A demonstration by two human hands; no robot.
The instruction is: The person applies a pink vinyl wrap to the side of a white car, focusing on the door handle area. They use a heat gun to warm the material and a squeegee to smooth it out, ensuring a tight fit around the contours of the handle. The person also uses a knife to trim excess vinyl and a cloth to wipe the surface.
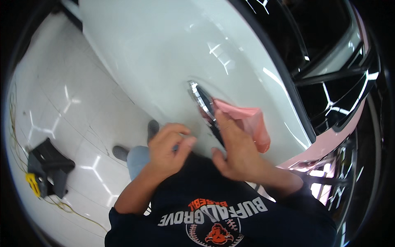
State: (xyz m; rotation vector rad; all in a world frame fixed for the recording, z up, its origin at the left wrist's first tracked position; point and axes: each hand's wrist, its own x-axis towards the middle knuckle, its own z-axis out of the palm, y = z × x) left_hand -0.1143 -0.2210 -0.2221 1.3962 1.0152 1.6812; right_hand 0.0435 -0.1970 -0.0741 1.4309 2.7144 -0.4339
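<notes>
A chrome door handle (200, 97) sits in the pale, glossy car door (160, 61) before me. Against its right side bunches a thin, shiny pink sheet (255, 123), creased and standing away from the panel. My right hand (240, 154) is at the handle's near end, index finger stretched along it and touching the sheet's edge. Its thumb points apart from the fingers; the other fingers are mostly hidden behind the hand. Left of the handle, my left hand (166, 150) hovers near the door, fingers loosely bent, thumb apart, with nothing visible in it.
A black step stool (49, 166) with a yellow part (33, 185) stands on the tiled floor (82, 123) at left, with a thin yellowish cord (78, 214) beside it. At right are the dark car window (321, 33) and a pink body edge (317, 148).
</notes>
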